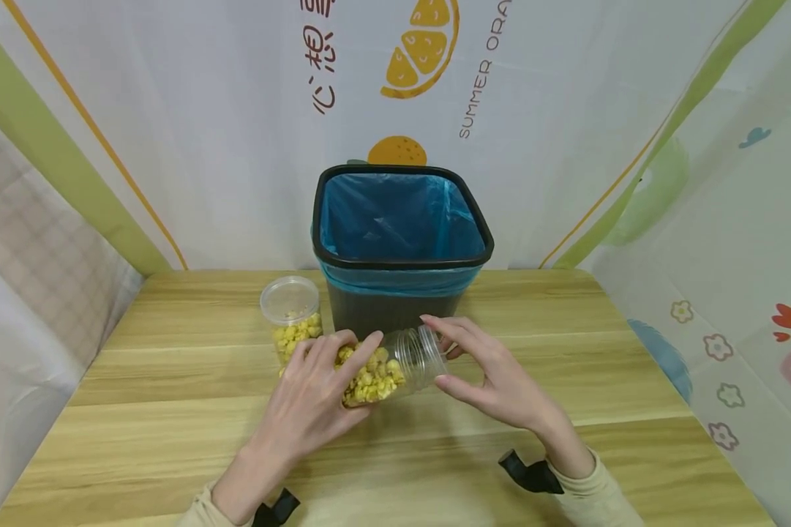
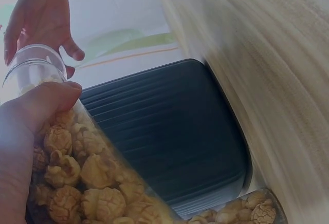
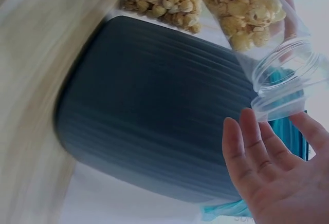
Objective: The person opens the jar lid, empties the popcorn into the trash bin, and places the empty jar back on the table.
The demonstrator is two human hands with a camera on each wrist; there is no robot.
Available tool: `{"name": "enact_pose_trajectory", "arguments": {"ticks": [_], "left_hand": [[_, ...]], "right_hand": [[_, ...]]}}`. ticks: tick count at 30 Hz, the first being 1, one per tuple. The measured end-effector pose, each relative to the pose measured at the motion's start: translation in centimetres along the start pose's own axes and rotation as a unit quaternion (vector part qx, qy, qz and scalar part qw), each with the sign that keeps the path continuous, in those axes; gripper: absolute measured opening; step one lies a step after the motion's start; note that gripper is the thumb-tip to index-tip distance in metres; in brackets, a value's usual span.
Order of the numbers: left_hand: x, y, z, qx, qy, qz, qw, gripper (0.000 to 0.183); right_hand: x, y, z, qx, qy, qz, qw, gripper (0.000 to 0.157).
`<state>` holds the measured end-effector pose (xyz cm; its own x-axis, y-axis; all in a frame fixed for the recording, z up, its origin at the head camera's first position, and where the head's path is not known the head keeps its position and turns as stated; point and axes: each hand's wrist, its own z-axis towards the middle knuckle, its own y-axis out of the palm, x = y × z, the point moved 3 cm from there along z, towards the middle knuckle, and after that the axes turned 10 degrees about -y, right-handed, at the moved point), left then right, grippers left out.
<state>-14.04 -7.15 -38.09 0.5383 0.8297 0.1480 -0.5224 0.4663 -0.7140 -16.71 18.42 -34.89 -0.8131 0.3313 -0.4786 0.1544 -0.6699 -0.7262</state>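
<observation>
Left hand [image 1: 309, 395] clasping the jar [image 1: 408, 359], right hand [image 1: 503, 377] loosely pinching its lid [image 1: 432, 351], I risk spilling popcorn [image 1: 374, 380] by yanking.

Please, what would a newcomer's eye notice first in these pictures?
Likely the dark bin with its bright blue liner, standing at the far middle of the wooden table. In front of it, a tilted jar of yellow popcorn draws the eye, gripped by the left hand, with the right hand at its clear lid. A second popcorn jar stands just left of the bin.
</observation>
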Motion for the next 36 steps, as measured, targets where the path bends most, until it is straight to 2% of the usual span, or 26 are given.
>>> {"name": "enact_pose_trajectory", "arguments": {"ticks": [5,19,28,36], "left_hand": [[0.0,0.0,0.1,-0.001,0.006,0.005,1.0,0.109],[0.2,0.0,0.2,0.003,0.01,0.004,0.9999,0.107],[0.2,0.2,0.1,0.001,0.006,0.0,1.0,0.105],[0.2,0.2,0.1,-0.007,0.004,0.003,1.0,0.102]], "right_hand": [[0.6,-0.3,-0.7,0.009,0.012,-0.001,1.0,0.071],[2.7,-1.1,-2.7,0.006,0.06,-0.046,0.997,0.071],[3.8,-1.5,-3.9,0.006,0.076,-0.042,0.996,0.068],[4.8,-1.6,-4.8,-0.009,0.098,-0.065,0.993,0.067]]}}
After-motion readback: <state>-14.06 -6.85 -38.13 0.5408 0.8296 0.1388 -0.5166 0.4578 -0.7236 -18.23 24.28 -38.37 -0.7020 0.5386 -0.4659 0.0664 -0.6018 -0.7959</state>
